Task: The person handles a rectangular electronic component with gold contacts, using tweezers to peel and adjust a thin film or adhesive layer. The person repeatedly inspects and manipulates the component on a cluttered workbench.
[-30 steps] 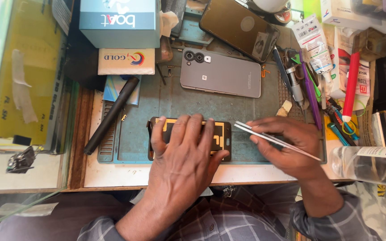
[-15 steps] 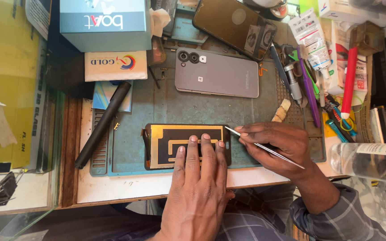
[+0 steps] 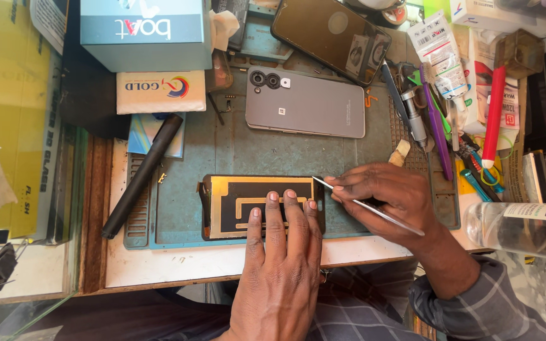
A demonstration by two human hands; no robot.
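A phone display panel point(image 3: 238, 205) lies back side up, black with gold strips, on the teal work mat point(image 3: 222, 151). My left hand point(image 3: 282, 265) lies flat on the panel's right half, fingers pressing it down. My right hand point(image 3: 387, 196) pinches thin metal tweezers point(image 3: 368, 207), and their tip touches the panel's upper right corner. A grey phone back point(image 3: 308, 104) with two camera rings rests farther up the mat.
A black cylinder tool point(image 3: 141, 173) lies slanted on the mat's left edge. Boxes point(image 3: 146, 28) stand at the back left, a dark phone point(image 3: 330, 35) at the back. Screwdrivers, pens and tubes point(image 3: 437, 95) crowd the right side. A clear bottle point(image 3: 519, 227) lies at the right.
My left hand has slid back toward me, uncovering more of the panel. My right hand has brought the tweezers' tip to the panel's upper right corner.
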